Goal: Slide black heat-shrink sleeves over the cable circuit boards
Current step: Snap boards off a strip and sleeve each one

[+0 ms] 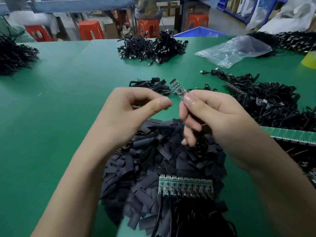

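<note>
My right hand (210,113) pinches a cable just below its small green circuit board (177,88), which sticks up bare above the fingertips with a red wire at its base. My left hand (135,110) hovers just left of the board, thumb pressed to curled forefinger. Only a dark sliver shows under the thumb tip, apparently a black heat-shrink sleeve. Below both hands a big heap of loose black sleeves (150,165) lies on the green table (59,100). On the heap rests a row of joined circuit boards (186,187) with black cables.
A small bunch of sleeved cables (152,85) lies just beyond my hands. Cable piles sit at the far centre (150,47), right (266,101) and left (13,55). A clear plastic bag (236,50) lies far right, and a green board strip (290,134) lies by my right forearm.
</note>
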